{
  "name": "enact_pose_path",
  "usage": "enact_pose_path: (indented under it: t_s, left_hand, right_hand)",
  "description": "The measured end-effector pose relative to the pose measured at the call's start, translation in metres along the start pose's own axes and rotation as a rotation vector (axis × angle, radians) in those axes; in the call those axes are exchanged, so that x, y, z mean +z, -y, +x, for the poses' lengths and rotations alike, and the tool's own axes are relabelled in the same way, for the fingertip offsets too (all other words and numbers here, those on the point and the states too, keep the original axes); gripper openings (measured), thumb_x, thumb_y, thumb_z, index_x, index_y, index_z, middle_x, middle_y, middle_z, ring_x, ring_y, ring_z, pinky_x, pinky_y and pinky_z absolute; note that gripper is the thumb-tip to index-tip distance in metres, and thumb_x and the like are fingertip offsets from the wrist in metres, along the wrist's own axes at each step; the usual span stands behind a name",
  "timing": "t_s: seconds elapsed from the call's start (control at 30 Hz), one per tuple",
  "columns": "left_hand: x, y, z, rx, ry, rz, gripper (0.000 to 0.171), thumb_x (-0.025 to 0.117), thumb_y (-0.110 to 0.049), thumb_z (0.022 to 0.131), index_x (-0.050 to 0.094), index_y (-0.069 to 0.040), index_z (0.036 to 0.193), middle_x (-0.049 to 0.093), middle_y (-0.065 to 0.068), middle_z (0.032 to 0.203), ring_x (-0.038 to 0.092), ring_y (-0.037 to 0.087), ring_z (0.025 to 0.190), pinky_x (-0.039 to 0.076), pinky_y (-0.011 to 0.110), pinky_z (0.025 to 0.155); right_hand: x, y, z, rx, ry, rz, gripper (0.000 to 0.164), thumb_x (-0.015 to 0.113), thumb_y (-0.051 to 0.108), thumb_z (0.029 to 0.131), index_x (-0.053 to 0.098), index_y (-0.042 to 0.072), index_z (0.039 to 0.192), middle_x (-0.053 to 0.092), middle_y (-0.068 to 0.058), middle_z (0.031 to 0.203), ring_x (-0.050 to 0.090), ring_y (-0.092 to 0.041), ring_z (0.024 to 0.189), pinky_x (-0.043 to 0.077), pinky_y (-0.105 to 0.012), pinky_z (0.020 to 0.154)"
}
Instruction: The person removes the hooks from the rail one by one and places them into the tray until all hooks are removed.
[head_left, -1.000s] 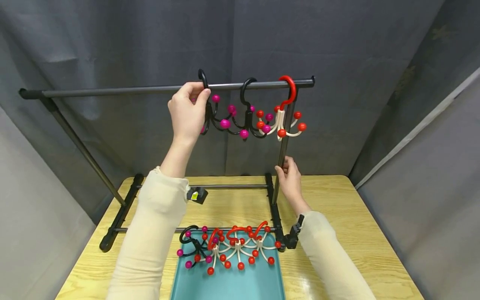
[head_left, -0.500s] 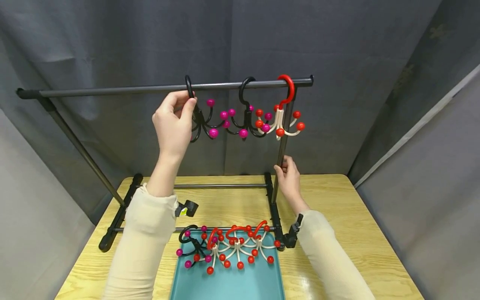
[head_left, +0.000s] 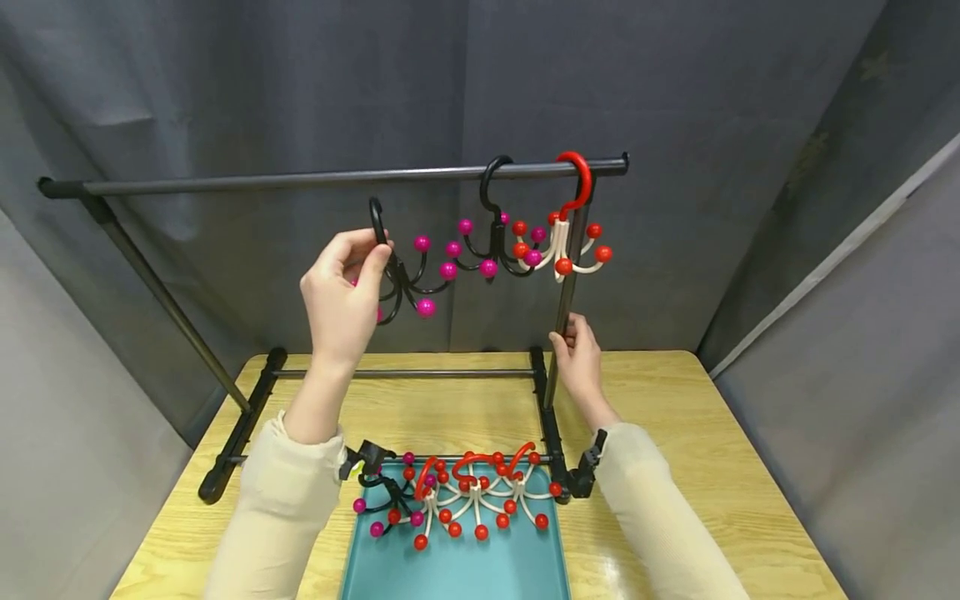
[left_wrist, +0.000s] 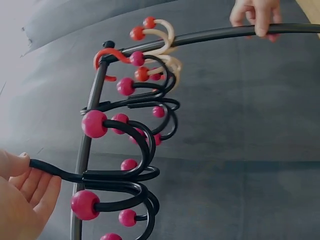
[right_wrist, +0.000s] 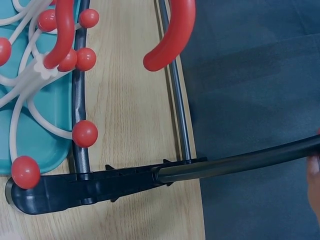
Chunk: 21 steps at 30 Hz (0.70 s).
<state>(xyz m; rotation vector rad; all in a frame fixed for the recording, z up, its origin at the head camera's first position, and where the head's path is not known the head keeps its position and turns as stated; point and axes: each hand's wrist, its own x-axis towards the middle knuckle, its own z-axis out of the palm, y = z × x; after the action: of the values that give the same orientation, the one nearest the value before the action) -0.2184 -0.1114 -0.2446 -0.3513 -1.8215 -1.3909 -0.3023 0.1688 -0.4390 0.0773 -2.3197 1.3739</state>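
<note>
My left hand pinches the hook of a black claw hanger with magenta balls on its arm ends. In the head view its hook top shows lower than the rack's top rail. Another black claw hanger and a white claw hanger with a red hook hang at the rail's right end. My right hand grips the rack's right upright post. In the left wrist view, the held hanger shows in front of the rail. Only a sliver of the right hand shows in the right wrist view.
A teal tray lies at the table's front, holding a black claw hanger and several white ones with red hooks. The rack's black feet stand on the wooden table. Grey curtains surround the table.
The left hand has moved left and then down. The black hanger in its grip, with its hook at the rail earlier, is now lower. The right hand stays on the post.
</note>
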Motion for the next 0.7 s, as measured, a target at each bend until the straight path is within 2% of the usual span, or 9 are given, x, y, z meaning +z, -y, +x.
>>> enact_pose_path:
  t_s: [0.37, 0.53, 0.7]
  left_hand:
    - [0.0, 0.017, -0.036, 0.006, 0.099, 0.068, 0.018, 0.065, -0.016, 0.084, 0.067, -0.003, 0.095, 0.069, 0.007, 0.09, 0.066, 0.015, 0.076, 0.05, 0.013, 0.07]
    - [-0.001, 0.023, -0.05, -0.041, 0.136, 0.049, 0.018, 0.066, -0.017, 0.083, 0.067, -0.004, 0.095, 0.069, 0.006, 0.091, 0.066, 0.015, 0.076, 0.05, 0.013, 0.069]
    - [0.0, 0.023, -0.063, -0.119, 0.174, -0.014, 0.018, 0.066, -0.016, 0.082, 0.067, -0.004, 0.096, 0.069, 0.008, 0.093, 0.067, 0.018, 0.078, 0.051, 0.015, 0.07]
  right_hand:
    - [-0.001, 0.0, -0.001, 0.018, 0.02, -0.014, 0.035, 0.055, 0.017, 0.091, 0.044, 0.006, 0.123, 0.051, -0.019, 0.104, 0.055, -0.029, 0.091, 0.05, -0.042, 0.078]
    - [-0.001, 0.0, 0.0, 0.015, 0.019, -0.02, 0.035, 0.055, 0.018, 0.091, 0.044, 0.006, 0.123, 0.051, -0.018, 0.104, 0.055, -0.028, 0.091, 0.051, -0.041, 0.078]
    - [-0.002, -0.001, 0.0, 0.006, 0.013, -0.017, 0.035, 0.055, 0.016, 0.091, 0.045, 0.005, 0.122, 0.052, -0.019, 0.103, 0.056, -0.029, 0.09, 0.051, -0.042, 0.078]
